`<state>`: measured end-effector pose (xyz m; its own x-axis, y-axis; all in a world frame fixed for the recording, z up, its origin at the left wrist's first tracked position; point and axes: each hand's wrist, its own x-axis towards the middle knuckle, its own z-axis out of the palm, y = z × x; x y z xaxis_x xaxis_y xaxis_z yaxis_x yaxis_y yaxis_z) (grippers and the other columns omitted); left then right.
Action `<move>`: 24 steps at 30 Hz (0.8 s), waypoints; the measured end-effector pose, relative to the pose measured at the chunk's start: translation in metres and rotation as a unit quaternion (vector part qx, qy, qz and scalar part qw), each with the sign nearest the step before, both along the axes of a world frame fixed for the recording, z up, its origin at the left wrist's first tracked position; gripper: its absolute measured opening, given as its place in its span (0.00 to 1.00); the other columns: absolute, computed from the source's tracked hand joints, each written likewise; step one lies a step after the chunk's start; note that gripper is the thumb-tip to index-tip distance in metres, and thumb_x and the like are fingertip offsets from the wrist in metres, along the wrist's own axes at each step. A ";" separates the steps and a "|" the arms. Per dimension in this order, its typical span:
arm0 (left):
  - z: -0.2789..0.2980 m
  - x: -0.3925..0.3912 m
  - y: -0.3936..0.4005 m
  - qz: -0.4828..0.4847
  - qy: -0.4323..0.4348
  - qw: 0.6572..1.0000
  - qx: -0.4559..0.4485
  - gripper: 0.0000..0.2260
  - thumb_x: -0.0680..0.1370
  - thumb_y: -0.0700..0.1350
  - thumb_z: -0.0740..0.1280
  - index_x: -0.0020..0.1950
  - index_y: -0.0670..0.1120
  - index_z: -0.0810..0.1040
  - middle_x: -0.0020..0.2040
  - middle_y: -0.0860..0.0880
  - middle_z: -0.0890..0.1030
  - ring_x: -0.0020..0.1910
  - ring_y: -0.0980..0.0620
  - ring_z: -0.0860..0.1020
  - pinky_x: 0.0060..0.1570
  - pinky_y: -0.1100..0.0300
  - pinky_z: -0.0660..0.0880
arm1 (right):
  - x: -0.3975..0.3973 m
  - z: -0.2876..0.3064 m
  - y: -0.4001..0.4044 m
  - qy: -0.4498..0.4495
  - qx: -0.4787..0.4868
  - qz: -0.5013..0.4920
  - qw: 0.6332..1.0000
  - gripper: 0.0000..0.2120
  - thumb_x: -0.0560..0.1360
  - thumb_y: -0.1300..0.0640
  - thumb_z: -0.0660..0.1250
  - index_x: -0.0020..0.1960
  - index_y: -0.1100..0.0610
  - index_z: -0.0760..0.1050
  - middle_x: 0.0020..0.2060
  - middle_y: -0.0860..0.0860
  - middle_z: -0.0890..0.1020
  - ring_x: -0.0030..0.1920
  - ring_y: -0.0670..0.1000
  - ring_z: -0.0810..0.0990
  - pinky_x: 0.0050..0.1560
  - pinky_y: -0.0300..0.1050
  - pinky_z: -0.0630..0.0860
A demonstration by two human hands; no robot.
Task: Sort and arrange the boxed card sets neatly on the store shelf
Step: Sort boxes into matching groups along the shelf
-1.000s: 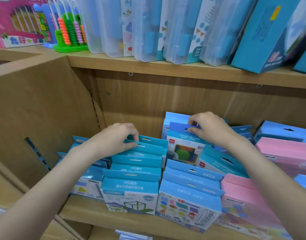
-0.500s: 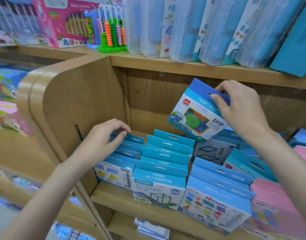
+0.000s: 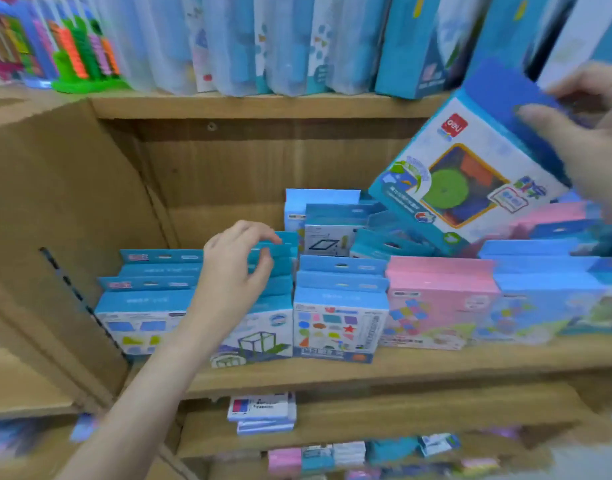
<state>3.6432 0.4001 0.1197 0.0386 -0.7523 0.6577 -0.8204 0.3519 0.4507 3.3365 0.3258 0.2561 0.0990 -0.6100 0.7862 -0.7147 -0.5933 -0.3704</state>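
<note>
My right hand [image 3: 585,140] grips the dark blue top flap of a blue boxed card set with a green disc picture [image 3: 464,181], tilted in the air above the right part of the wooden shelf [image 3: 436,362]. My left hand [image 3: 235,268] hovers over a row of blue boxes with a cube drawing [image 3: 259,337], fingers spread and touching their hanging tabs. Beside it stand a blue row with coloured shapes [image 3: 339,327], a pink row [image 3: 436,306] and a blue row at the far left [image 3: 142,313].
A wooden side panel [image 3: 55,220] closes the shelf on the left. The upper shelf holds clear plastic cases [image 3: 263,43], tall blue boxes [image 3: 412,46] and a green abacus [image 3: 83,53]. Lower shelves hold small flat packs [image 3: 263,410]. More boxes stand at the back [image 3: 322,216].
My right hand has lifted the green-disc box out of the back row and carried it up and to the right. My left hand shifted from the left row to the cube-drawing row.
</note>
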 end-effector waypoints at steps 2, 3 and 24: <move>-0.003 -0.035 -0.011 -0.038 0.006 0.999 0.006 0.14 0.73 0.47 0.55 0.48 0.45 0.78 0.49 0.52 0.77 0.51 0.49 0.77 0.53 0.40 0.71 | -0.041 -0.007 0.008 0.012 0.032 -0.039 0.999 0.10 0.68 0.42 0.62 0.47 0.45 0.71 0.38 0.53 0.78 0.37 0.47 0.74 0.47 0.57 0.72; -0.004 -0.051 -0.015 -0.055 0.005 0.998 0.010 0.14 0.72 0.46 0.55 0.48 0.44 0.78 0.49 0.51 0.78 0.51 0.48 0.77 0.53 0.40 0.71 | -0.058 -0.012 0.013 0.013 0.047 -0.050 0.998 0.12 0.68 0.42 0.62 0.48 0.46 0.71 0.40 0.56 0.79 0.37 0.47 0.74 0.46 0.57 0.73; -0.038 -0.356 -0.075 0.084 -0.075 0.993 -0.043 0.19 0.73 0.49 0.60 0.63 0.46 0.68 0.69 0.42 0.63 0.67 0.42 0.61 0.65 0.48 0.57 | -0.305 -0.137 -0.054 0.202 0.151 0.146 0.956 0.08 0.73 0.52 0.65 0.40 0.56 0.73 0.35 0.48 0.76 0.37 0.50 0.72 0.38 0.48 0.72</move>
